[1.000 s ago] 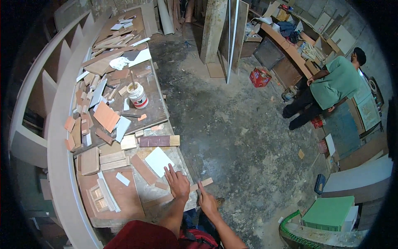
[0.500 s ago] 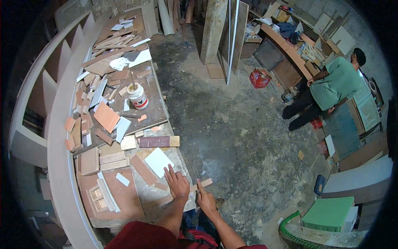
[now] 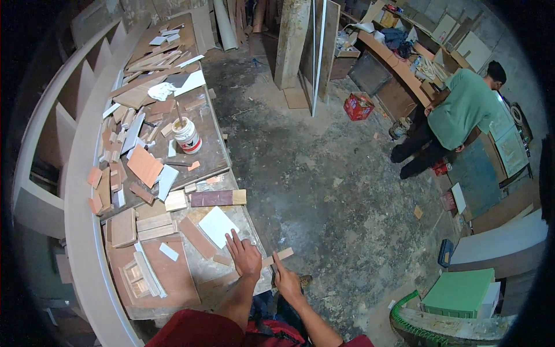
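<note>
My left hand (image 3: pixel 245 258) lies flat with its fingers stretched out, the fingertips at the lower edge of a white square panel (image 3: pixel 218 226). Close beside it, my right hand (image 3: pixel 287 282) grips a narrow wooden strip (image 3: pixel 282 255) at the bench's right edge, its index finger stretched against the wood. The strip's end juts past the edge; the right thumb is hard to see. Left of my left wrist shows a flat piece of wood (image 3: pixel 218 281); whether it joins the strip is hidden. A brown board (image 3: pixel 197 237) and a small wood block (image 3: pixel 222 260) lie beside the panel.
A white tub (image 3: pixel 188 137) with a stick in it stands farther up the workbench (image 3: pixel 215 155), among many wood offcuts. A small wooden frame (image 3: pixel 137 279) lies at the near left. Across the floor, a person in green (image 3: pixel 462 107) stands by another bench. A red box (image 3: pixel 358 106) is on the floor.
The view has shifted slightly, moving the bench a little leftward in the picture. Both my hands keep nearly the same place at the strip. The other person's arm and upper body have moved a little.
</note>
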The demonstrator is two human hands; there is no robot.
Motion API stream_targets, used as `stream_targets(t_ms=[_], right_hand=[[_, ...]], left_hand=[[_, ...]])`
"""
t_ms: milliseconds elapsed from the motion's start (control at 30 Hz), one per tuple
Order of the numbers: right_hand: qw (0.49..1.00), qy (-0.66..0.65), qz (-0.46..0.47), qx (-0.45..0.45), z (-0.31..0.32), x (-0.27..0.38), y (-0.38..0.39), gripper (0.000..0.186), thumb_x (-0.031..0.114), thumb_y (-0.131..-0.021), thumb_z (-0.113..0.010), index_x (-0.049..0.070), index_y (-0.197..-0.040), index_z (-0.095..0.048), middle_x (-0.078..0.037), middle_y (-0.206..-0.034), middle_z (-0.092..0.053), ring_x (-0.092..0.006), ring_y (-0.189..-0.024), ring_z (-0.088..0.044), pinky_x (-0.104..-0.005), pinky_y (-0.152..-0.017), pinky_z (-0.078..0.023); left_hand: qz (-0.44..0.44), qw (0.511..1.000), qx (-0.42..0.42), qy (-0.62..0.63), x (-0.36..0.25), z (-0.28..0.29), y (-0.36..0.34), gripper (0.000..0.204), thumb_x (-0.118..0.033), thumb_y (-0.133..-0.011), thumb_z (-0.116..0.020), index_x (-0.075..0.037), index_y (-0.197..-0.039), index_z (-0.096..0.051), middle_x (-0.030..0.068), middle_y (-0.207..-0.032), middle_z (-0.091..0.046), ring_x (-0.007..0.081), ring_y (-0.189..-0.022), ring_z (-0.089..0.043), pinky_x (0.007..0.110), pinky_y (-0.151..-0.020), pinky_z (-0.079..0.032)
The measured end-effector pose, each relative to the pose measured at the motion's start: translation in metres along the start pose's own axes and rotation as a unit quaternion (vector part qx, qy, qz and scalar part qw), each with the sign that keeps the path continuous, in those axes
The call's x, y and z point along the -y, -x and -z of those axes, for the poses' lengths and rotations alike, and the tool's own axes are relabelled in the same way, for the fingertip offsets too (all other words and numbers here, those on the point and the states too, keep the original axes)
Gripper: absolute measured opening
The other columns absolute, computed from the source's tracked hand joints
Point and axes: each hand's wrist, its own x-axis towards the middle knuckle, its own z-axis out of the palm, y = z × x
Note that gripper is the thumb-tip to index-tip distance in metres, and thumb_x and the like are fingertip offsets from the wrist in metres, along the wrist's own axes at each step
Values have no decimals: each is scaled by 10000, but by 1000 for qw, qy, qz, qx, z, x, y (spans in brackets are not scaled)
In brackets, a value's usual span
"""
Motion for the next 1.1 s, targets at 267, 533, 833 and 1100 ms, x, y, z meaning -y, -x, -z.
stream_targets(t_ms=[267, 533, 833, 1100], right_hand=[[997, 18, -23, 72, 8, -11, 18, 708, 102, -895, -509, 247, -1543, -264, -283, -789, -640, -467, -708, -624, -570, -667, -481], [999, 1, -15, 40, -8, -24, 49, 664, 134, -918, -513, 244, -1533, -292, -258, -762, -642, -439, -675, -634, -559, -631, -483], [999, 6, -1, 39, -2, -10, 8, 682, 86, -894, -510, 220, -1531, -307, -269, -791, -650, -446, -703, -640, -557, -654, -486], [1000, -3, 4, 20, 0, -23, 39, 690, 87, -890, -509, 212, -1535, -300, -270, -764, -642, -449, -682, -627, -545, -637, -486]], left_hand=[[11, 1000, 9, -12, -1, 0, 0, 186, -104, -885, -530, 35, -1001, -574, 240, -1569, -219, 433, -1481, -107, 555, -1203, -137], [12, 1000, 9, -11, 3, 5, -1, 185, -99, -886, -532, 45, -995, -574, 254, -1563, -226, 447, -1474, -125, 556, -1201, -147], [4, 1000, 7, -22, 1, 3, -1, 203, -125, -877, -558, 32, -1005, -567, 260, -1564, -220, 454, -1474, -119, 557, -1201, -145], [3, 999, 15, -45, -2, 1, -1, 232, -147, -864, -578, 31, -1012, -585, 265, -1566, -217, 453, -1475, -121, 551, -1200, -151]])
